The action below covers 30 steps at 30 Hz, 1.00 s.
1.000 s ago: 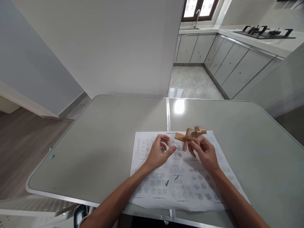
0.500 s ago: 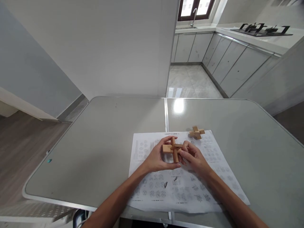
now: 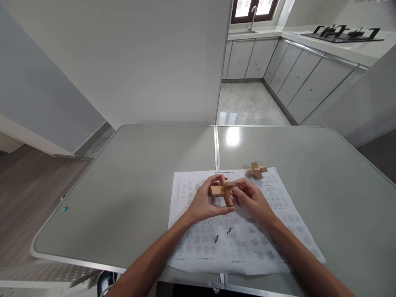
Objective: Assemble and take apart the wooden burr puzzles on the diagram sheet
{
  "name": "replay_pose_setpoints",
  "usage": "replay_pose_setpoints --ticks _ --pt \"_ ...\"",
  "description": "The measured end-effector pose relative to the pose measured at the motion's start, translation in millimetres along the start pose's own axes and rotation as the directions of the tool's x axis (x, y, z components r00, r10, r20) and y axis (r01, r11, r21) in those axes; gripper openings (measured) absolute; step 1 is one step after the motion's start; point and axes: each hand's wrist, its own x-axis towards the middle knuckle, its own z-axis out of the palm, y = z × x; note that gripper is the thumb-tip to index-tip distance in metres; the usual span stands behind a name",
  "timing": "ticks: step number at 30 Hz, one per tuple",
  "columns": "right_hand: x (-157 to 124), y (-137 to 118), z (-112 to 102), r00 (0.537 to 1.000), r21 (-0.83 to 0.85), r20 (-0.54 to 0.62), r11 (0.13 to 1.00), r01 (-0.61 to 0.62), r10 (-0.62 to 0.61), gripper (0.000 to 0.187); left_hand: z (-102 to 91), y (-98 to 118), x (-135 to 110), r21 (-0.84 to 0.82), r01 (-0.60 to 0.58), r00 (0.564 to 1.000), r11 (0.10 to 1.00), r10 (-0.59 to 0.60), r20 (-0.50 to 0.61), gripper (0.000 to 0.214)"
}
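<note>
Cupping the light-brown wooden interlocking puzzle with crossing bars [image 3: 217,191] from its left side, your left hand [image 3: 201,204] curls its fingers around the far end of the upright bar, with its thumb stretched out just beneath the near end. Your right hand [image 3: 252,200] comes in from the other side, thumb and fingertips closed together on the puzzle's right-hand part. The puzzle thus sits between your two hands, clasped by both, above the upper middle of the white paper sheet printed with small grey diagrams [image 3: 204,266]; whether its underside touches the paper, you cannot tell from this angle. Beyond your right hand, well apart from its fingers, a second light-brown wooden cross-shaped puzzle [image 3: 256,170] rests at the sheet's far edge. Both your forearms reach over the sheet, which lies on the grey-topped table with a pale metal rim [image 3: 139,185].
</note>
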Motion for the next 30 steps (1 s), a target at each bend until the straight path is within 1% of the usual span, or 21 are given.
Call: replay_pose_setpoints --ticks 4,6,10,13,16,20,26,30 --pt "2 -2 2 0.996 -0.153 -0.079 0.988 0.026 -0.038 0.035 -0.8 -6 2 0.172 -0.033 0.999 0.985 0.039 -0.033 0.088" --pt "2 -2 3 0.994 -0.19 -0.096 0.981 0.025 -0.044 0.037 -2.4 -10 2 0.261 -0.067 0.996 0.963 0.078 -0.035 0.089" --pt "3 0 4 0.995 -0.227 -0.084 0.973 0.031 -0.051 0.04 -4.6 -16 2 0.423 -0.128 0.99 0.897 0.139 0.004 0.093" --pt "2 1 4 0.996 -0.257 -0.073 0.966 0.029 -0.049 0.04 -3.1 -19 2 0.54 -0.141 0.988 0.829 0.149 0.03 0.096" --pt "2 1 3 0.996 -0.288 -0.072 0.957 0.035 -0.059 0.042 -0.5 -22 1 0.619 -0.147 0.987 0.771 0.153 0.044 0.099" --pt "4 3 1 0.996 -0.306 -0.072 0.952 0.031 -0.055 0.042 0.1 -23 2 0.637 -0.152 0.987 0.756 0.155 0.051 0.1" --pt "6 6 -2 0.998 -0.293 -0.049 0.956 0.015 -0.031 0.042 -2.0 -22 2 0.605 -0.141 0.989 0.784 0.136 0.055 0.095" --pt "6 5 -3 0.999 -0.286 -0.034 0.958 0.008 -0.019 0.042 -2.5 -20 3 0.562 -0.123 0.991 0.818 0.135 0.019 0.096"
